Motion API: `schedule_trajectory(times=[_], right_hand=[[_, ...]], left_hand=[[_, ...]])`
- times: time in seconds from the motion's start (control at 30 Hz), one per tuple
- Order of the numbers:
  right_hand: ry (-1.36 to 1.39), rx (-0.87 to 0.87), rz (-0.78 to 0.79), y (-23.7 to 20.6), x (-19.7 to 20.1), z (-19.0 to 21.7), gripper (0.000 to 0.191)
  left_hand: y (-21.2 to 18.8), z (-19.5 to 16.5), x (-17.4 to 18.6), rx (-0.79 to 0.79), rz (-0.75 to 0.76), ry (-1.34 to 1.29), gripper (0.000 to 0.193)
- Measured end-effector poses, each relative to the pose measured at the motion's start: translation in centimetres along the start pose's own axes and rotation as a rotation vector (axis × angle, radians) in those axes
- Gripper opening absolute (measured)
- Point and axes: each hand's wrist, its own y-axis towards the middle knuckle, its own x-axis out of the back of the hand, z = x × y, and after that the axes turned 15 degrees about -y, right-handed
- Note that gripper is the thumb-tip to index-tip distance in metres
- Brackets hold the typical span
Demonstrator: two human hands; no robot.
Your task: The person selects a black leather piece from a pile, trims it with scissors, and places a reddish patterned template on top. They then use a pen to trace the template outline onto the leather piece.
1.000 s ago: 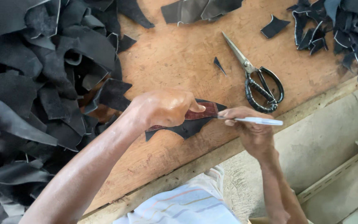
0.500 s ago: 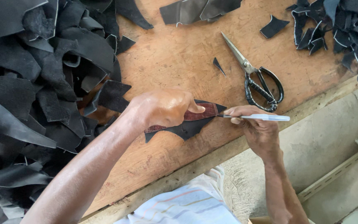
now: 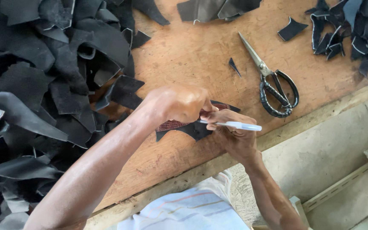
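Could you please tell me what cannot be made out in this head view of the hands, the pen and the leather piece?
- Pen tip: hidden behind the left hand, so any mark it makes is unseen.
- Reddish template and black leather piece: mostly covered by both hands; outlines unclear.
- Right hand: fingertips tucked under the left hand.
- Pile of black leather scraps: cut off by the left edge.

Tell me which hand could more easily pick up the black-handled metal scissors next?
Probably the right hand: it lies nearer the black-handled metal scissors, though it holds a white pen. The left hand presses a reddish-brown template onto black leather.
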Motion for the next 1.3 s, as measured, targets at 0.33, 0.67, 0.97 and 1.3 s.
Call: schedule_trajectory(times=[0.33,0.67,0.97,1.3], right_hand=[[0.030,-0.017,0.045,0.5,-0.1,0.4,0.019],[-0.127,0.046,0.054,0.9,-0.1,0.6,0.023],[-0.015,0.032,0.110,0.2,-1.0,-0.7,0.029],[0.047,0.021,0.106,0.5,-1.2,-0.1,0.033]], left_hand=[[0.1,0.2,0.0,0.012,-0.005,-0.035,0.035],[0.3,0.4,0.1,0.005,0.006,0.008,0.025],[0.0,-0.1,0.5,0.081,0.043,-0.073,0.032],[-0.1,0.3,0.5,0.017,0.013,-0.011,0.035]])
